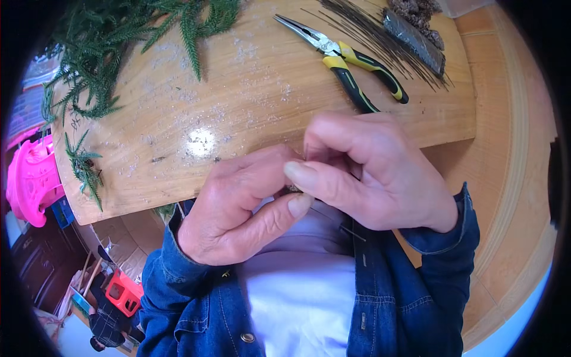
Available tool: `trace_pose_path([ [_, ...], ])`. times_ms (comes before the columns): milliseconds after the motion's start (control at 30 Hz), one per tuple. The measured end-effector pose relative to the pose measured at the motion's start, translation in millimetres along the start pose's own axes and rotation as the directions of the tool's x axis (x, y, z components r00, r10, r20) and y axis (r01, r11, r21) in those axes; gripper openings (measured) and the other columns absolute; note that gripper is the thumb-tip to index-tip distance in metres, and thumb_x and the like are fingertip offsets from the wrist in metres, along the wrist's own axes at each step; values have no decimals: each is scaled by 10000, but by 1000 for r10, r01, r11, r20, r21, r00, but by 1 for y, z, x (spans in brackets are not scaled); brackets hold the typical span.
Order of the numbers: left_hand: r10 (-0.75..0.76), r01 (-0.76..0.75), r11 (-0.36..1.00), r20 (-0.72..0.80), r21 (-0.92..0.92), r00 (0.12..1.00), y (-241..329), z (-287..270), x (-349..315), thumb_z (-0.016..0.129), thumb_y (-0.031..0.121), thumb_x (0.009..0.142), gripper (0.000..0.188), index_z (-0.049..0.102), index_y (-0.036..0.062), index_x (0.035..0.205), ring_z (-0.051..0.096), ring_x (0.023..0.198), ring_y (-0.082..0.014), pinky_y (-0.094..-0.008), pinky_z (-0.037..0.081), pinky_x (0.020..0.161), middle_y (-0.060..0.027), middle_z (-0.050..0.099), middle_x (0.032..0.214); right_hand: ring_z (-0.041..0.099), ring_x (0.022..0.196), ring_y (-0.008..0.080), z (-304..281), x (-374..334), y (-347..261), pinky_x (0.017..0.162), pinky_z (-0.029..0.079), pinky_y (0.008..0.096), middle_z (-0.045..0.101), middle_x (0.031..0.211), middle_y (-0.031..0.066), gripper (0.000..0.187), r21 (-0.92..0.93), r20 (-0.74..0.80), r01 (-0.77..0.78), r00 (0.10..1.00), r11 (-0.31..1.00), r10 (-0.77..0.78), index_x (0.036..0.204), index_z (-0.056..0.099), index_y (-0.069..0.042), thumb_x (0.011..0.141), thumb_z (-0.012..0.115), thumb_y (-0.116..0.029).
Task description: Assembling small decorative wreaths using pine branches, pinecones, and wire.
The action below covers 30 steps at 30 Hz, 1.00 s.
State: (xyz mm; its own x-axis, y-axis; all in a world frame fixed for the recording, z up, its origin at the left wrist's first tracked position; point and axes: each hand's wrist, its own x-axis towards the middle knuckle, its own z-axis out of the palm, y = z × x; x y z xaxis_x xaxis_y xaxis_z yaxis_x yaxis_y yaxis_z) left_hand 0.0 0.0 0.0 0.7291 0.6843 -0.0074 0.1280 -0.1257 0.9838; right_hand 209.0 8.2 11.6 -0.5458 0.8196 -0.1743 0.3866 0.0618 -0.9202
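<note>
Blue denim sleeves (169,271) lead to two bare hands meeting, the left hand (235,208) with thumb and fingers pinched on a small brownish piece (292,188), mostly hidden. The right hand (380,172) curls against it, thumb tip just above the piece; whether its fingers grip anything, I cannot tell. Beyond the right fingers, yellow-and-black pliers (333,50) and dark wires (380,41) lie on the wooden surface (256,113); green sprigs (95,56) spread beyond the left fingers.
</note>
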Motion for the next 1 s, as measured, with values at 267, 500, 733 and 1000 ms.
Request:
trace_pose_path([
  [267, -157, 137, 973, -97, -184, 983, 4, 8, -5, 574, 127, 906, 173, 589, -34, 970, 600, 779, -269, -315, 458, 704, -140, 603, 862, 487, 526, 187, 12, 4, 11, 480, 364, 291, 481, 602, 77, 161, -65, -166, 332, 926, 941, -338, 750, 522, -14, 875, 611, -65],
  [500, -137, 119, 982, -116, -148, 984, 3, 12, -3, 576, 128, 903, 194, 598, -47, 984, 601, 790, -274, -327, 462, 723, -146, 614, 877, 497, 536, 195, 14, 4, 10, 484, 372, 293, 480, 606, 76, 123, -25, -205, 308, 929, 951, -307, 772, 528, -13, 860, 611, -31],
  [733, -162, 119, 968, -191, -221, 968, 2, 18, -3, 562, 122, 910, 208, 605, -55, 1010, 620, 803, -245, -303, 473, 739, -143, 632, 889, 497, 512, 149, 19, 7, 13, 470, 371, 268, 496, 603, 56, 121, -40, -282, 344, 897, 938, -341, 777, 539, -11, 876, 602, -43],
  [1000, -245, 106, 882, -255, -459, 935, 1, 24, -7, 514, 98, 934, 219, 586, -57, 1072, 614, 843, -148, -258, 480, 772, -117, 647, 921, 511, 514, 65, 24, 6, 16, 472, 389, 213, 550, 616, 16, 137, 72, -360, 300, 897, 951, -256, 785, 543, -14, 913, 566, -56],
])
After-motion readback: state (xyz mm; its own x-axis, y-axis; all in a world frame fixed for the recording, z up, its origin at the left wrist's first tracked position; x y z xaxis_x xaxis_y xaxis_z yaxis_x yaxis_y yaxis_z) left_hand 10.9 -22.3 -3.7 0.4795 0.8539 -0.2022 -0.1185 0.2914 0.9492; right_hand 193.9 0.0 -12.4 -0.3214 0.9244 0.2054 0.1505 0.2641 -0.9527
